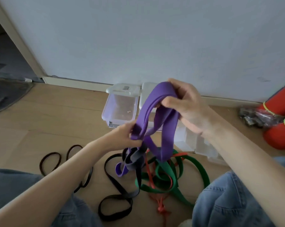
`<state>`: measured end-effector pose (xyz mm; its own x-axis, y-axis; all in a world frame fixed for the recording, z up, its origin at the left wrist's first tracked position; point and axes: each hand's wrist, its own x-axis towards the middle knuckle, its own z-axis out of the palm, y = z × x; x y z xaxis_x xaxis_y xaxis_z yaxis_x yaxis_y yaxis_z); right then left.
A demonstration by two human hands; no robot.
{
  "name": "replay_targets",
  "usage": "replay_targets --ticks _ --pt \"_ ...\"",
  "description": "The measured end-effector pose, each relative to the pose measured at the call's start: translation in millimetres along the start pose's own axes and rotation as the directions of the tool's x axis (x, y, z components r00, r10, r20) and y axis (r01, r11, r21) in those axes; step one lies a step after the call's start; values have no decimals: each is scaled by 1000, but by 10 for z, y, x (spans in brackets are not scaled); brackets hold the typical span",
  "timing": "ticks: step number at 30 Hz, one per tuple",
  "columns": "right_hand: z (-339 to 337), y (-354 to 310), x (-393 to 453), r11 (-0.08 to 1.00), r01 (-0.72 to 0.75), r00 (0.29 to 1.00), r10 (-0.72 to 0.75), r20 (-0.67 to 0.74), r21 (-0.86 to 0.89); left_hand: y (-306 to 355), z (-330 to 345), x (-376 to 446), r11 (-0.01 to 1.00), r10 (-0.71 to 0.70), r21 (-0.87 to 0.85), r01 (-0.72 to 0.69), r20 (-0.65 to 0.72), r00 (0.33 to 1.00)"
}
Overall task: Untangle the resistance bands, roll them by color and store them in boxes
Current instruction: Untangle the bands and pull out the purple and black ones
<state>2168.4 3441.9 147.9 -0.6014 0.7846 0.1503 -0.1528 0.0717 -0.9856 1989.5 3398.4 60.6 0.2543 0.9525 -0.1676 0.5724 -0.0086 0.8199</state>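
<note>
Purple band (156,112) lifted above the floor tangle (156,172): right hand (184,104) grasps its top fold, left hand (122,135) pinches a lower loop (boxes (120,105) lie beyond). Best to feed slack gently rather than tug.

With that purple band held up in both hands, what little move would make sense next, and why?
Probably lift the wide purple rubber band higher with the right hand while the left hand works its lower loops free. Its bottom end still dips into the pile with the black band, green band and thin red band on the floor.
</note>
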Motion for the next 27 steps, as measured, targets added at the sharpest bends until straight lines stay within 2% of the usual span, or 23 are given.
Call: replay_targets --ticks 2,3,4,5,6,7,8,9,10,11,12,13,15,16,17,19,22,25,27 --pt "-84 -38 -8 998 -14 999 16 -41 62 -17 -64 31 999 -38 14 39 -43 998" --pt "-144 -55 -6 998 -50 997 52 -54 38 18 -180 72 999 -20 49 25 -99 995" --pt "-210 -56 -2 993 -107 993 105 -57 -44 87 -326 96 1000 4 31 2 -184 983" --pt "-280 -41 -6 965 -175 984 169 -47 -193 184 -501 87 996 45 -56 -64 -293 955" --pt "-339 -14 -16 897 -245 967 252 -31 -368 298 -651 50 968 95 -177 -179 -402 911" --pt "-375 17 -25 802 -309 937 349 -19 -511 380 -749 24 931 148 -227 -286 -481 864" --pt "-400 57 -31 723 -355 900 436 -7 -593 438 -772 -1 927 186 -196 -321 -502 844" --pt "-398 102 -44 690 -386 873 487 -1 -612 469 -725 -28 962 209 -64 -266 -458 864" --pt "-366 135 -64 689 -416 858 514 -4 -593 458 -634 -57 978 205 110 -177 -359 911" --pt "-327 159 -79 696 -431 846 533 11 -574 440 -542 -91 962 191 244 -126 -264 945" --pt "-300 171 -83 680 -427 834 551 31 -596 454 -494 -113 944 187 311 -107 -239 953" --pt "-294 183 -80 654 -402 828 558 50 -641 475 -501 -118 938 216 324 -123 -271 938" --pt "-288 193 -74 633 -352 852 521 44 -689 555 -574 -140 947 254 281 -154 -365 896" --pt "-271 178 -63 651 -340 879 477 17 -679 595 -587 -161 945 251 295 -145 -364 897" --pt "-238 153 -58 686 -306 912 411 4 -661 611 -576 -175 926 255 352 -138 -312 915" --pt "-166 124 -56 741 -176 957 283 64 -648 638 -480 -190 859 306 475 -190 -179 935" --pt "-72 197 -51 785 -123 958 253 133 -607 680 -442 -139 848 350 479 -226 -187 918" --pt "28 306 -51 733 -152 975 221 20 -663 594 -425 -87 840 311 518 -162 -215 926" --pt "42 295 -36 621 -89 993 121 -17 -779 516 -401 -79 818 291 561 -124 -219 931"
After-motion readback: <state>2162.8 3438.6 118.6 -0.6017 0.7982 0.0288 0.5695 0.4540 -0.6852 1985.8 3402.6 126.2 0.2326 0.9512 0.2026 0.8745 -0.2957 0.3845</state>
